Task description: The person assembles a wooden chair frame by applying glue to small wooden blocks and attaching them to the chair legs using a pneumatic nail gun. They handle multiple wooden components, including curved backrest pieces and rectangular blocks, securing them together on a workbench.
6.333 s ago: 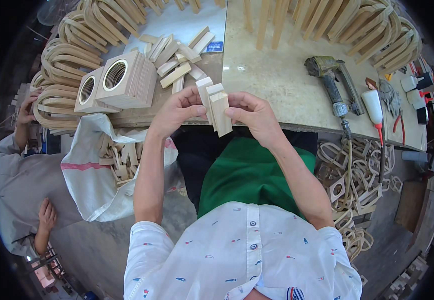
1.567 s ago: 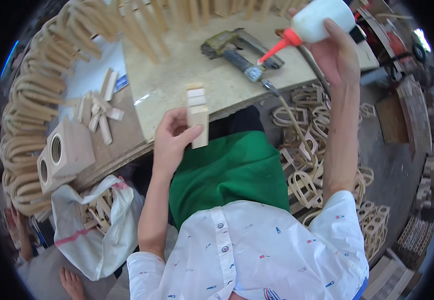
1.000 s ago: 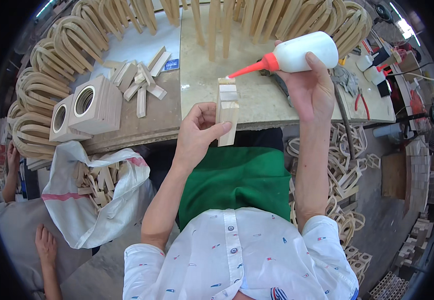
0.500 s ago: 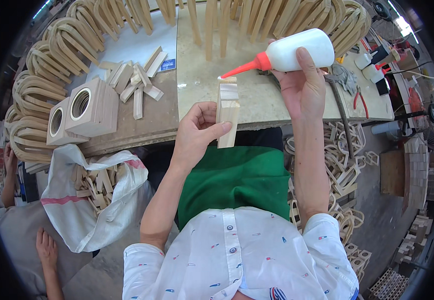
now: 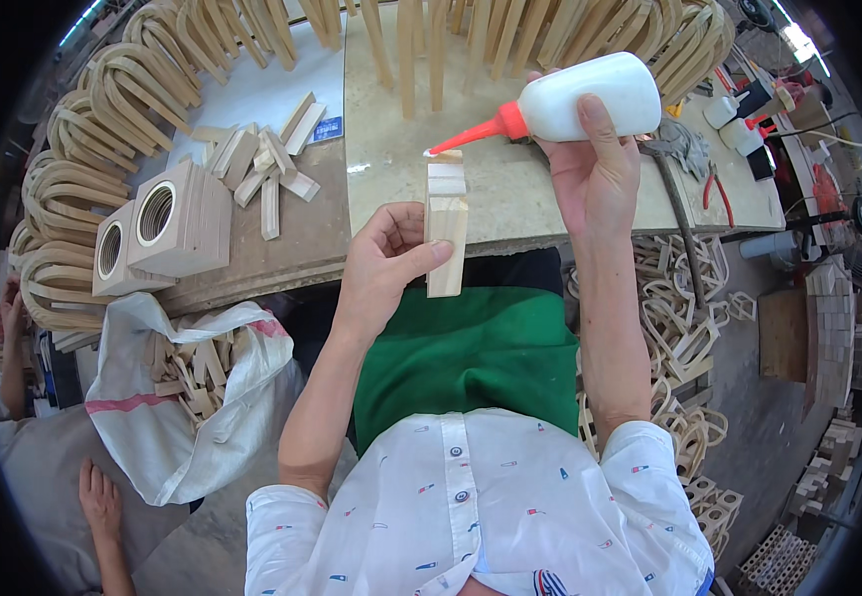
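My left hand point(image 5: 386, 263) grips a pale wooden block point(image 5: 446, 243) with a notched upper end, held upright near the table's front edge. The thumb presses on its near face, and the other fingers are partly hidden behind it. In my right hand point(image 5: 595, 164) is a white glue bottle point(image 5: 595, 97) with a red nozzle, tilted so that it points down to the left. The nozzle tip, with a white bead on it, is at the block's top end; whether they touch I cannot tell. Small wooden strips point(image 5: 262, 164) lie in a loose pile to the left.
Bent wooden loops point(image 5: 69, 184) line the table's far and left edges. Two wooden blocks with round holes point(image 5: 181, 219) stand at left. A white sack point(image 5: 118, 437) holds wood pieces. Red pliers point(image 5: 717, 199) and more glue bottles point(image 5: 744, 137) are at right. Another person's hand point(image 5: 101, 497) is lower left.
The glue bottle and the block have both shifted very slightly left in the view. Both hands keep their holds, and the nozzle stays at the block's top.
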